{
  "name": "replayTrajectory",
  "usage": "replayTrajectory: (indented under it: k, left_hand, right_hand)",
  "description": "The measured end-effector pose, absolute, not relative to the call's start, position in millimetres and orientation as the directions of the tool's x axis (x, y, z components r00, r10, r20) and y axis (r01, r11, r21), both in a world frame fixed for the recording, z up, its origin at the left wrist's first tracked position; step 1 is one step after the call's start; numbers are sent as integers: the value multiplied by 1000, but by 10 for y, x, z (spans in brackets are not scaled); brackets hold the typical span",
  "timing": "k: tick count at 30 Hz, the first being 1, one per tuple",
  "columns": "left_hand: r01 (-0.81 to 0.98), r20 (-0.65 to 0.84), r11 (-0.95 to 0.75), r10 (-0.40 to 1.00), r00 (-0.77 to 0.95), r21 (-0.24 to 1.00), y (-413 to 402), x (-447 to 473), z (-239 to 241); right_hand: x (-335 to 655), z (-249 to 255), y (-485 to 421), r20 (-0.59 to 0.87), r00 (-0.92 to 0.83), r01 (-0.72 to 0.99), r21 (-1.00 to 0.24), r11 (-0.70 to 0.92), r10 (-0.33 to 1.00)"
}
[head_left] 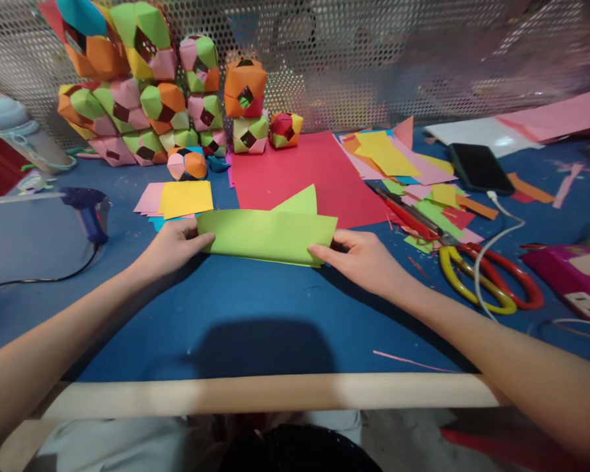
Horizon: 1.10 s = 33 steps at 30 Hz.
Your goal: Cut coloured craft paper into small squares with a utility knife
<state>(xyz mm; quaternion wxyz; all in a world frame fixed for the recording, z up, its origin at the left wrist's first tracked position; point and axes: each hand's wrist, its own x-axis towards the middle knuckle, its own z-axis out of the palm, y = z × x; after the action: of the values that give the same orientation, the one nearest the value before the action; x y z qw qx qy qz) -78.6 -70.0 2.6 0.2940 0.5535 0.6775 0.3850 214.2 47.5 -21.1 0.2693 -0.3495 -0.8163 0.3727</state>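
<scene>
A light green sheet of paper (268,233), folded into a long strip with a pointed flap sticking up at its back, lies on the blue table (255,308). My left hand (174,246) pinches its left end, thumb on top. My right hand (361,259) grips the right end, fingers closed on the edge. Both forearms reach in from the near corners.
A stack of coloured paper balls (162,98) stands at the back left by a perforated wall. A red sheet (309,174), a yellow square (185,198), loose scraps, scissors (476,269), a phone (479,167), a glue gun (86,210), a bottle (22,134) and a wooden front edge (275,393) surround the work spot.
</scene>
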Motion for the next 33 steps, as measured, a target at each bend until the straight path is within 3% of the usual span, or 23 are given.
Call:
replayTrajectory:
  k: [11, 18, 22, 25, 30, 33]
  left_hand:
    - [517, 116, -33, 985, -130, 855, -511, -947, -84]
    - [722, 193, -130, 981, -6, 680, -704, -789, -21]
    - [692, 124, -107, 992, 26, 714, -865, -513, 31]
    - [687, 79, -47, 997, -16, 725, -913, -376, 16]
    - [703, 225, -90, 969, -103, 705, -878, -338, -23]
    - [666, 192, -58, 973, -130, 743, -834, -338, -46]
  right_hand:
    - [2161, -209, 510, 175, -554, 433, -774, 462, 814]
    - [2259, -207, 673, 159, -450, 327, -887, 327, 879]
    - [2285, -245, 756, 120, -451, 267, -927, 262, 885]
    - [2267, -246, 778, 91, -473, 255, -938, 235, 876]
    - [2249, -220, 770, 125, -503, 303, -901, 310, 855]
    - [2256, -207, 772, 145, -526, 341, -867, 364, 838]
